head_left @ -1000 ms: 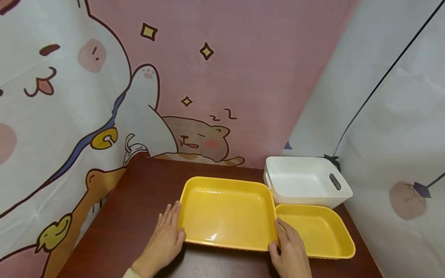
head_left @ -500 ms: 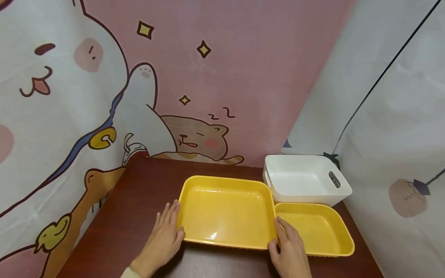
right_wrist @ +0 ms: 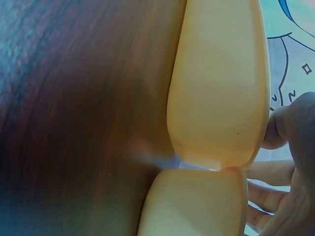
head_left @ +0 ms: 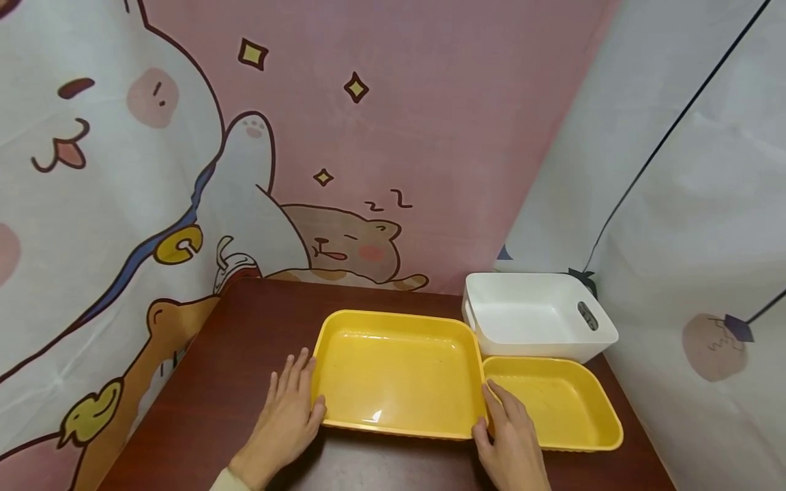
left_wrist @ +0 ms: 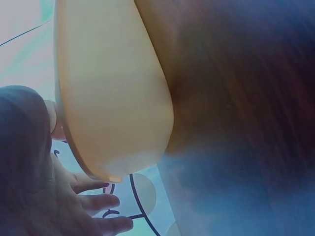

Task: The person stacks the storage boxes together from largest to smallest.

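A large yellow plastic tray (head_left: 399,378) lies on the dark wooden table with nothing in it. At its left rim rests my left hand (head_left: 279,419), fingers extended and thumb against the near corner. My right hand (head_left: 512,436) touches the opposite rim, thumb at the near right corner and fingers stretched along the side. The left wrist view has the tray's outer wall (left_wrist: 113,88) with fingers reaching past its end. A smaller yellow tray (head_left: 555,402) stands right beside the large one, partly behind my right hand; the right wrist view shows both walls close together.
Behind the smaller tray is a white plastic basket (head_left: 537,314) with an oval handle hole. Cartoon-printed cloth (head_left: 442,136) hangs along the back and sides of the brown table (head_left: 202,382). Bare tabletop lies left of the large tray.
The whole head view has shifted slightly left. Both hands stay at the large tray's sides, and the trays and basket keep their places.
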Motion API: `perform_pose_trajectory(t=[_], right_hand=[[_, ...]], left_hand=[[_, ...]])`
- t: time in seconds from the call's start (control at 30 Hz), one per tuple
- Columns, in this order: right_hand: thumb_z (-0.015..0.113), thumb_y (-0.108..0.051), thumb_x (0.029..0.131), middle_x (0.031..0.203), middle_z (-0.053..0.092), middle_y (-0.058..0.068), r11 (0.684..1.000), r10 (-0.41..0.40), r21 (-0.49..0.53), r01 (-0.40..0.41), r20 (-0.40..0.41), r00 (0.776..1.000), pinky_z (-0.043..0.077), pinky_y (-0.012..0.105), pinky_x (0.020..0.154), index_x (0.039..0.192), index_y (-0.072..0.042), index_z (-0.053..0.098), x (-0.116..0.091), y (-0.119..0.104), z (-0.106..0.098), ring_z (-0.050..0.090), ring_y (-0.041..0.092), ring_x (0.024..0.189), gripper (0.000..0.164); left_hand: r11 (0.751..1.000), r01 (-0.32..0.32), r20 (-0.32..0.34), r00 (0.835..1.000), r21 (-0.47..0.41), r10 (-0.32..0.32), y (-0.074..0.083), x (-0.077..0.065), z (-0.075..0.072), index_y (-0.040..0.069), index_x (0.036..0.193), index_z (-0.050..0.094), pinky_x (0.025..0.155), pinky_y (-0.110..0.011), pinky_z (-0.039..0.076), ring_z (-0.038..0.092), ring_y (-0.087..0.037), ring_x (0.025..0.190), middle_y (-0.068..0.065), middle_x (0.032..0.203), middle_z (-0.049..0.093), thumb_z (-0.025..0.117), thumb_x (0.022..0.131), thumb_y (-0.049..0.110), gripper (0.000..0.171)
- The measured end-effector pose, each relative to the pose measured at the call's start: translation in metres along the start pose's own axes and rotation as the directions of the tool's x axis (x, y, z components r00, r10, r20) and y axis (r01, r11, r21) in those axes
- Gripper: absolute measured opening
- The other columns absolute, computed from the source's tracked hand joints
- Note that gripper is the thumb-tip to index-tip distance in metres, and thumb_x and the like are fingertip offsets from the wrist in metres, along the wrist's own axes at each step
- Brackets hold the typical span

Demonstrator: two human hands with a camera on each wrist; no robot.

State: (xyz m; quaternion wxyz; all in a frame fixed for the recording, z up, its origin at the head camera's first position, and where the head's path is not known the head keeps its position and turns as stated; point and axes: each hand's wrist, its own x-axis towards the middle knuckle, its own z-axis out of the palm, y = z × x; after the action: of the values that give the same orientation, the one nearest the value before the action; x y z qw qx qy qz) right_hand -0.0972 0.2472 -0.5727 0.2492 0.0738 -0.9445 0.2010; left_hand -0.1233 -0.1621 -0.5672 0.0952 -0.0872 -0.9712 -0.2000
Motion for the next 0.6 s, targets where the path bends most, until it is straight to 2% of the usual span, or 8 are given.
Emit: perform_pose_trajectory(t=[0.17,0.4,0.5,0.6], right_hand=[[0.089,-0.006,0.093,0.153,0.074,0.023,1.0,-0.003,0.008,0.003,0.005,1.0,0.062,0.072,0.103,0.149,0.002,0.076,0.003,0.001,-0.003,0.072,0.048,0.133,0.059],[0.089,-0.005,0.094,0.153,0.074,0.022,0.999,-0.001,0.053,0.001,0.004,1.0,0.061,0.071,0.104,0.148,0.002,0.076,0.008,0.006,-0.011,0.072,0.048,0.134,0.056],[0.087,-0.003,0.095,0.152,0.074,0.022,0.997,0.008,0.074,-0.007,-0.009,1.0,0.06,0.069,0.105,0.146,0.002,0.077,0.013,0.007,-0.014,0.071,0.048,0.134,0.052],[0.086,-0.002,0.095,0.15,0.075,0.021,0.997,-0.006,0.079,0.01,-0.044,0.999,0.057,0.062,0.105,0.144,0.002,0.078,0.018,0.009,-0.016,0.071,0.047,0.134,0.05]], left_hand=[[1.0,-0.002,-0.035,0.999,-0.003,0.002,0.002,0.004,-0.001,-0.002,0.175,0.043,0.134,-0.085,0.033,0.036,-0.055,0.174,-0.025,0.19,0.034,0.069,0.113,0.029,0.074],[0.999,-0.009,-0.047,0.999,-0.04,0.007,0.012,0.01,-0.005,0.002,0.178,0.042,0.137,-0.085,0.028,0.033,-0.053,0.176,-0.024,0.19,0.034,0.069,0.115,0.034,0.076],[0.998,-0.024,-0.053,0.998,-0.05,0.022,0.017,0.015,-0.008,0.002,0.177,0.043,0.137,-0.085,0.026,0.033,-0.054,0.176,-0.025,0.188,0.037,0.068,0.115,0.035,0.075],[0.998,-0.042,-0.061,0.997,-0.044,0.039,0.023,0.019,-0.01,0.001,0.176,0.045,0.137,-0.084,0.028,0.034,-0.054,0.175,-0.026,0.187,0.039,0.067,0.115,0.036,0.073]])
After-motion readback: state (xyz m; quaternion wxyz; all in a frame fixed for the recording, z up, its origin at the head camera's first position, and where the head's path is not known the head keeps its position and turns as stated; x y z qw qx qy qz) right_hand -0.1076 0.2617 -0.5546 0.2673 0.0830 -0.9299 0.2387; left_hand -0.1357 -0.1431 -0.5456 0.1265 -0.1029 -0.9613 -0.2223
